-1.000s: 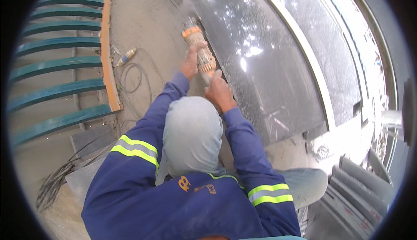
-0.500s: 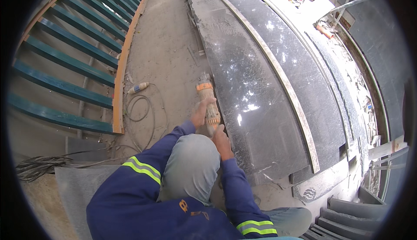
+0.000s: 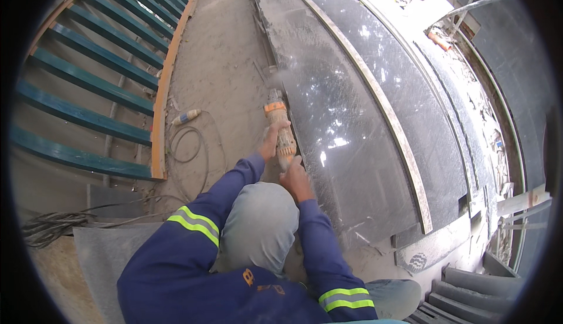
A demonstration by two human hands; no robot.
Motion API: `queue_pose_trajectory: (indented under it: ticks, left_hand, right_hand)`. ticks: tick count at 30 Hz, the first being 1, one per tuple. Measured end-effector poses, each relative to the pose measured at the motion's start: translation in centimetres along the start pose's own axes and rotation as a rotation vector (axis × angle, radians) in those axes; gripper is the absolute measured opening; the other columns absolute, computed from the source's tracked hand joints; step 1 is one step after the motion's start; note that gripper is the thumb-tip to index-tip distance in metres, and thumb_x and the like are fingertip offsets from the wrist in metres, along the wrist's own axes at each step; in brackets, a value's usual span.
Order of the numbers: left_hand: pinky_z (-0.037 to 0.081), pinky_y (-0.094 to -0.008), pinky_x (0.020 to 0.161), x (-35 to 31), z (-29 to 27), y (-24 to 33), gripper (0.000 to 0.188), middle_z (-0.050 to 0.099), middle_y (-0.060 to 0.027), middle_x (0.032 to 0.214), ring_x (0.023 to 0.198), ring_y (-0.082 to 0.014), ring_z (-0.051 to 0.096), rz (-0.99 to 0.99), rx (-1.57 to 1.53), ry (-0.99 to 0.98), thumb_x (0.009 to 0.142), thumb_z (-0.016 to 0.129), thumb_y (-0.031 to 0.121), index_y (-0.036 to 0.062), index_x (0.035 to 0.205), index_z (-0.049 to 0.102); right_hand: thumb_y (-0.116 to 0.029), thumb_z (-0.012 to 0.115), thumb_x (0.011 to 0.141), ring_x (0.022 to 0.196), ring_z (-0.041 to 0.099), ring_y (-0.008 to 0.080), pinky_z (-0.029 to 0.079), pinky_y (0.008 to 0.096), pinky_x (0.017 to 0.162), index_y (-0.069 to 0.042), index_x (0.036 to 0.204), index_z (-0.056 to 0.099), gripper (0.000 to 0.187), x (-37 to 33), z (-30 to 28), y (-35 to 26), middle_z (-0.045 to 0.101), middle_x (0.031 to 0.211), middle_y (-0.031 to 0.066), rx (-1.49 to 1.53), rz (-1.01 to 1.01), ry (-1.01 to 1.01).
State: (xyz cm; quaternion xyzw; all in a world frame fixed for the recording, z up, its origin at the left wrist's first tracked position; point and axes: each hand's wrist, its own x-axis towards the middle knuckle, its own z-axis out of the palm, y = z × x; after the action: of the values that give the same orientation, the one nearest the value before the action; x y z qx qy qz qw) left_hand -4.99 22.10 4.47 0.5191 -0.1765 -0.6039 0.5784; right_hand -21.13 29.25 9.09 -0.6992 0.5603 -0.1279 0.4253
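A dust-coated angle grinder (image 3: pixel 285 142) with an orange band near its head points away from me along the left edge of a dark polished stone slab (image 3: pixel 352 165). My left hand (image 3: pixel 271 139) is wrapped round the middle of its body. My right hand (image 3: pixel 297 180) grips the rear end, close to the slab's edge. Pale dust hangs around the grinder's head, and its disc cannot be made out. Both forearms reach past my bent knee (image 3: pixel 258 221) in the middle.
A cable with a plug connector (image 3: pixel 186 117) loops on the dusty ground to the left. Beyond it stands a rack of teal bars (image 3: pixel 94 112) with an orange rail (image 3: pixel 164 101). A pale strip (image 3: pixel 375 80) runs along the slabs; coiled black cables (image 3: pixel 50 227) lie lower left.
Both hands and the grinder have moved a little farther away from me along the slab's edge. The dust cloud has shifted forward with the head.
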Motion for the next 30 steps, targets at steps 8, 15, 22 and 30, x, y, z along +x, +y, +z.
queue_pose_trajectory:
  ticks: [8,15,22,30]
  left_hand:
    - [0.057,-0.0379,0.056,-0.2,0.6,1.4,0.033,0.061,-0.0079,0.072,0.058,-0.0223,0.064,-0.07,-0.036,-0.017,0.078,0.072,0.034,0.0059,0.09,0.059]
    - [0.059,-0.0413,0.059,-4.3,2.8,1.0,0.031,0.062,-0.0116,0.075,0.061,-0.0265,0.065,-0.155,0.003,0.034,0.08,0.07,0.03,0.0053,0.092,0.057]
    - [0.058,-0.0416,0.059,-4.7,2.7,1.0,0.03,0.061,-0.0125,0.077,0.064,-0.0275,0.065,-0.17,-0.002,0.004,0.08,0.069,0.029,0.0051,0.093,0.056]
    - [0.059,-0.0429,0.062,-0.1,1.9,2.1,0.034,0.061,-0.0135,0.077,0.065,-0.0286,0.066,-0.133,-0.01,-0.01,0.08,0.069,0.03,0.0031,0.095,0.055]
  right_hand:
    - [-0.014,0.069,0.08,0.099,0.063,0.0536,0.051,0.057,0.087,0.003,0.108,0.039,0.045,0.0,-0.9,-0.9,0.064,0.101,0.0394,-0.005,0.002,-0.016]
    - [-0.015,0.068,0.081,0.095,0.067,0.0486,0.054,0.0531,0.084,0.002,0.109,0.039,0.043,-3.7,-1.4,0.1,0.067,0.097,0.0342,-0.03,0.054,-0.073]
    - [-0.012,0.066,0.081,0.091,0.067,0.0491,0.055,0.0538,0.08,0.001,0.107,0.039,0.04,-4.2,-1.0,0.4,0.067,0.092,0.0331,-0.014,0.026,-0.03]
    - [-0.01,0.065,0.079,0.096,0.065,0.0524,0.052,0.057,0.086,0.003,0.106,0.04,0.039,0.6,-0.2,0.3,0.066,0.096,0.0376,0.032,0.006,-0.003]
